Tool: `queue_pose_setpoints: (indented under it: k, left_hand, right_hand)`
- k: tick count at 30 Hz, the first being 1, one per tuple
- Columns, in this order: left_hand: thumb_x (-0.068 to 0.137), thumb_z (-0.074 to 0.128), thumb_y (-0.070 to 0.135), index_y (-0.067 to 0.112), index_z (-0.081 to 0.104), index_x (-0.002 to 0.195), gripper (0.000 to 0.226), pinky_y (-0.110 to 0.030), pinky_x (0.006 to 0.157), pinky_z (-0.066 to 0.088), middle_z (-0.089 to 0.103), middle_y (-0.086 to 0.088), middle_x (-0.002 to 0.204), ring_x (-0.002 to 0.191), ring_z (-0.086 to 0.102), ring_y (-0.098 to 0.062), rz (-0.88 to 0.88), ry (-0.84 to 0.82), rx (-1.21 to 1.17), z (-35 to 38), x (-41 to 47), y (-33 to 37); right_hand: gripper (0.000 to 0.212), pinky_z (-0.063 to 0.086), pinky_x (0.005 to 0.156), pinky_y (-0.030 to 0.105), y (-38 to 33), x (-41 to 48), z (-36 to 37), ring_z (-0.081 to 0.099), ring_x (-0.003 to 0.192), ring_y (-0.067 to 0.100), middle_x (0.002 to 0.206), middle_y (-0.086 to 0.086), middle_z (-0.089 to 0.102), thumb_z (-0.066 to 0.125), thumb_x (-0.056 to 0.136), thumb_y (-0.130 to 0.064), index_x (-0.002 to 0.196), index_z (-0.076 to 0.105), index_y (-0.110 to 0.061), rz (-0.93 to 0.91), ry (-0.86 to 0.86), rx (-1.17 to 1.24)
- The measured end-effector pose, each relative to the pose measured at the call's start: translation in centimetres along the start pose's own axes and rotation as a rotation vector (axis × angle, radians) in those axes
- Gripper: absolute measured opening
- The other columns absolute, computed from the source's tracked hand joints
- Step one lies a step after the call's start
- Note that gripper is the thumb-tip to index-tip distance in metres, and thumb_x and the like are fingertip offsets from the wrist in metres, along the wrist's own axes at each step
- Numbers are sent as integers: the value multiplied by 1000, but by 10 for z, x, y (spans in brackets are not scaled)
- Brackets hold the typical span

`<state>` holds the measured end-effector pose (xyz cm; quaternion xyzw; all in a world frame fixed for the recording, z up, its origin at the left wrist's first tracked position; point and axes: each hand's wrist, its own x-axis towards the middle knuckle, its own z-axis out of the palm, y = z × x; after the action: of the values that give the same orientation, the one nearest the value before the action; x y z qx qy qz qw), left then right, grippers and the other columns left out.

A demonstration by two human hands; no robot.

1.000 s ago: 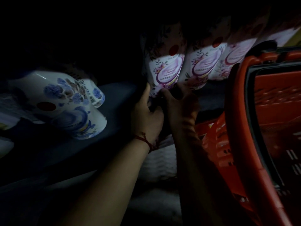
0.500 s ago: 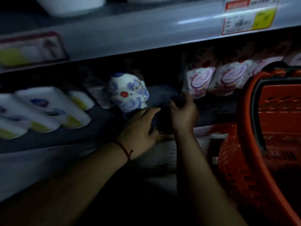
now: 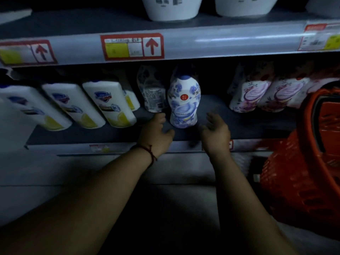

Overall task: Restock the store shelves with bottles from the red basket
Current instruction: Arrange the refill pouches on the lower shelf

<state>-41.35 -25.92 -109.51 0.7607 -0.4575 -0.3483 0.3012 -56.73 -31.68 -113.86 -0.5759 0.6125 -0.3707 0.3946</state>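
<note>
Head view: blue-floral bottle [image 3: 184, 100] upright on shelf [image 3: 242, 124], between left hand [image 3: 156, 134] and right hand [image 3: 216, 131]; fingers [image 3: 211, 117] loosely spread, just beside bottle, holding nothing.

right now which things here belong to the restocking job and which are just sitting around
Job: blue-and-white bottle upright on the lower shelf; red basket at right; left hand and right hand, both empty, either side of the bottle.
Just there: white bottles with yellow labels; pink floral bottles; price tags; white tubs above.
</note>
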Motion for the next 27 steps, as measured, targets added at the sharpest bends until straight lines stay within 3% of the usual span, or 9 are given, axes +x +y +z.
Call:
queue_pose_setpoints:
  k: [3,7,9,10,13,15,19,23,27]
  left_hand:
    - [90,63,6,10,39,145,60,-39,107,43,47,-8,146,131,49,-24,6,145,-234,29,24,-9]
    - [88,60,-5,2,46,139,53,-15,94,47,56,-13,136,122,56,-22,19,382,-593,56,51,-17]
    - [86,55,-7,0,54,134,49,-5,88,46,61,-13,130,118,59,-19,-60,462,-713,66,62,-19]
    - [82,52,-4,3,59,131,50,-10,92,48,64,-11,127,117,60,-19,-72,472,-740,71,65,-19]
    - [73,43,0,13,66,126,59,-38,103,50,69,-6,122,118,62,-19,-52,437,-772,84,68,-25]
    - [76,43,-7,16,65,129,61,-38,104,49,68,-4,123,120,61,-16,-72,389,-743,85,70,-27]
    - [69,42,5,19,64,129,65,-34,104,49,69,-4,123,118,62,-12,-51,310,-706,88,74,-23]
    - [77,46,-4,18,60,134,63,-29,105,46,66,-3,128,122,59,-13,-9,188,-659,103,75,-10]
    - [68,42,7,25,57,136,72,-36,109,44,62,2,134,128,54,-11,38,99,-619,123,75,4]
  right_hand:
    - [54,47,104,39,8,9,7,60,121,20,134,4,62,66,83,-9,135,55,-12,3,-14,14]
    - [45,51,97,26,7,21,26,63,105,-3,113,-17,67,66,83,-10,126,62,-18,-51,-13,112]
    - [44,53,95,28,4,29,41,64,104,-1,112,-13,69,62,82,-6,124,64,-19,-56,16,125]
    - [46,54,94,31,2,31,46,65,104,1,113,-9,70,58,81,-2,124,63,-18,-54,37,142]
    - [53,54,92,32,-1,30,57,64,106,7,115,-2,69,47,80,4,128,59,-17,-73,96,151]
    - [54,53,88,23,2,31,57,63,108,5,118,-4,67,47,83,2,132,56,-21,-70,94,141]
    - [54,50,82,14,10,41,43,62,101,-3,119,-6,66,47,86,1,134,54,-22,-74,95,153]
    - [58,51,100,42,22,54,20,62,115,9,126,-3,65,47,83,-6,138,50,-23,-72,49,166]
    - [60,48,104,48,30,67,-10,60,120,13,128,-1,65,48,80,-8,138,50,-21,-58,42,154]
